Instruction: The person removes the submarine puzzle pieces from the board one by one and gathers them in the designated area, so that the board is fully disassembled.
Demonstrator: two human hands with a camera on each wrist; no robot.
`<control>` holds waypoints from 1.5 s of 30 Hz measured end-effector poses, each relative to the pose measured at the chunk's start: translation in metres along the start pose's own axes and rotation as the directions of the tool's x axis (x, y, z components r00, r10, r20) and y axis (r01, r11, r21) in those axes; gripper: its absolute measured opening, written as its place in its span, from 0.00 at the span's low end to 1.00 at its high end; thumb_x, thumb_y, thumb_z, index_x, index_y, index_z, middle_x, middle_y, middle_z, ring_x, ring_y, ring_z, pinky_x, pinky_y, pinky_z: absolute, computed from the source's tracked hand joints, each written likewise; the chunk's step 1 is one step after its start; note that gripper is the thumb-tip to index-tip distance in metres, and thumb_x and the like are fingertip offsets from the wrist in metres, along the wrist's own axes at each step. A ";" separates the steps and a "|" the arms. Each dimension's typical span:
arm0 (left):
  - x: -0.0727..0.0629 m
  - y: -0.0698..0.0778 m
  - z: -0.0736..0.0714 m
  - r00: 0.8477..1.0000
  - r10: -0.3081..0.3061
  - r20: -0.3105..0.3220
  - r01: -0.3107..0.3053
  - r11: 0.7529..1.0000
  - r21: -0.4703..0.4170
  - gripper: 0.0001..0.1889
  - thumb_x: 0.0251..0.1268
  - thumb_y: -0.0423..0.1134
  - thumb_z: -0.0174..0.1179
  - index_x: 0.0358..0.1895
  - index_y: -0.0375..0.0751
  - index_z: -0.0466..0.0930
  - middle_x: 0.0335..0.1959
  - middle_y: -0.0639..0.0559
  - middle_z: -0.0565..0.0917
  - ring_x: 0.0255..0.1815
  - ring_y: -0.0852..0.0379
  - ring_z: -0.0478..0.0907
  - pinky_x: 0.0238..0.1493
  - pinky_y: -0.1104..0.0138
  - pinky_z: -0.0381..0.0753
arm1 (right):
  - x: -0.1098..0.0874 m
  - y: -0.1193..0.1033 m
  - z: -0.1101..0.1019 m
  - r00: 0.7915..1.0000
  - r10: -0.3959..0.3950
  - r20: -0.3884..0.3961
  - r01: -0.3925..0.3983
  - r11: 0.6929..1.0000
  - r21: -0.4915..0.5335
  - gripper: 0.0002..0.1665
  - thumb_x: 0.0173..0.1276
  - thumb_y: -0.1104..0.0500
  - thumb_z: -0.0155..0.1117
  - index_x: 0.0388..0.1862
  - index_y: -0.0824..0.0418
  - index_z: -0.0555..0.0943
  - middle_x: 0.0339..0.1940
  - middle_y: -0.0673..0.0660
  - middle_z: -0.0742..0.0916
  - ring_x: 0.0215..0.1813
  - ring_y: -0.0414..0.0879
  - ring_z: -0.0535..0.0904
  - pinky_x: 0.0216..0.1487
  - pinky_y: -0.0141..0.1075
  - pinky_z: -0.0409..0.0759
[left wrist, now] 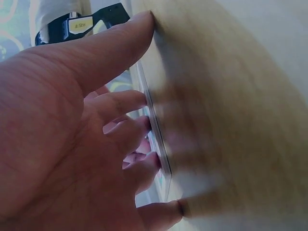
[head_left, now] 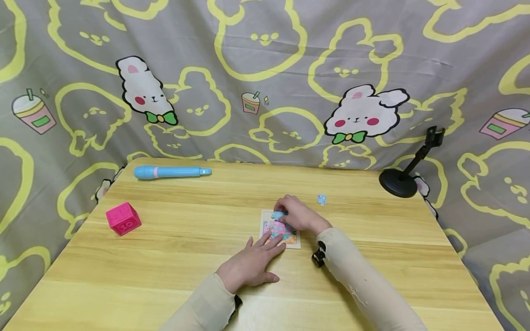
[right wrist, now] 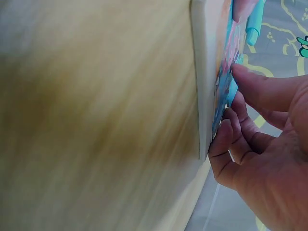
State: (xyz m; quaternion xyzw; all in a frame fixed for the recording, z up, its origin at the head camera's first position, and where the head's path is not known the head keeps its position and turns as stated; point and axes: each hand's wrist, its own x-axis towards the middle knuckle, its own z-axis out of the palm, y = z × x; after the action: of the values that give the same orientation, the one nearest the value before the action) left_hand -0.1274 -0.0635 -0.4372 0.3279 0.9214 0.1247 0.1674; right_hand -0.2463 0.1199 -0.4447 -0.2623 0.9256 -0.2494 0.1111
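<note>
A small jigsaw puzzle board [head_left: 296, 245] with a pale border and a pink, blue and orange picture lies on the table. My left hand [head_left: 254, 265] spreads over its lower left part, several fingertips resting on it and the thumb apart from it. In the left wrist view, the board's thin edge [left wrist: 162, 154] runs beneath those fingers. My right hand [head_left: 300, 215] pinches a light blue puzzle piece [head_left: 278, 214] at the board's upper edge. The right wrist view shows this blue piece [right wrist: 233, 91] between thumb and fingers, against the board; whether it sits flush I cannot tell.
One loose blue puzzle piece [head_left: 322, 199] lies beyond my right hand. A blue microphone-shaped toy [head_left: 175, 172] is at the back left, a pink cube [head_left: 123, 219] at the left. A black stand [head_left: 398, 182] occupies the back right corner, before a patterned curtain [head_left: 285, 92].
</note>
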 end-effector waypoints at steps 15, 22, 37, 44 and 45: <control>0.000 0.001 0.000 1.000 -0.011 0.009 0.011 1.000 -0.010 0.40 0.62 0.55 0.65 0.76 0.49 0.62 0.78 0.55 0.54 0.78 0.48 0.44 0.69 0.41 0.55 | -0.001 0.006 -0.003 0.999 -0.033 -0.028 0.036 0.995 0.096 0.07 0.71 0.69 0.60 0.41 0.58 0.80 0.33 0.49 0.80 0.37 0.43 0.75 0.44 0.40 0.76; 0.000 0.002 0.001 1.000 -0.006 0.004 0.006 1.000 -0.004 0.40 0.62 0.55 0.65 0.76 0.48 0.62 0.78 0.54 0.55 0.78 0.48 0.44 0.69 0.42 0.55 | -0.006 0.009 -0.013 0.998 0.010 -0.055 0.000 0.982 0.191 0.07 0.73 0.68 0.57 0.41 0.58 0.80 0.33 0.51 0.80 0.37 0.44 0.75 0.41 0.39 0.75; -0.001 0.000 0.001 0.999 0.030 -0.016 -0.029 0.998 0.058 0.40 0.63 0.55 0.64 0.76 0.46 0.61 0.78 0.52 0.54 0.78 0.46 0.47 0.69 0.46 0.58 | -0.053 0.087 -0.073 0.969 0.162 -0.186 -0.116 0.964 0.238 0.05 0.67 0.71 0.60 0.39 0.67 0.82 0.32 0.57 0.83 0.35 0.48 0.78 0.35 0.39 0.80; -0.002 -0.001 0.000 0.999 0.048 -0.024 -0.048 0.999 0.007 0.40 0.63 0.53 0.65 0.76 0.45 0.60 0.79 0.51 0.53 0.78 0.44 0.45 0.69 0.43 0.57 | -0.069 0.122 -0.095 0.953 0.233 -0.196 -0.197 0.962 0.188 0.04 0.68 0.71 0.60 0.39 0.68 0.81 0.32 0.58 0.83 0.34 0.49 0.77 0.35 0.39 0.77; -0.002 -0.001 0.000 0.998 0.051 -0.027 -0.051 0.999 0.001 0.40 0.63 0.53 0.65 0.76 0.45 0.60 0.79 0.51 0.53 0.78 0.44 0.45 0.69 0.43 0.56 | -0.070 0.126 -0.096 0.952 0.240 -0.189 -0.206 0.961 0.182 0.04 0.68 0.71 0.59 0.39 0.68 0.81 0.32 0.58 0.83 0.34 0.49 0.76 0.35 0.40 0.77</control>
State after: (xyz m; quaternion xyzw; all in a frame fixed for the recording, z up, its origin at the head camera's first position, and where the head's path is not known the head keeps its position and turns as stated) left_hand -0.1269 -0.0657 -0.4374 0.3495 0.9149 0.1331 0.1518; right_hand -0.2745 0.2897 -0.4232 -0.1182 0.9328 -0.3350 0.0615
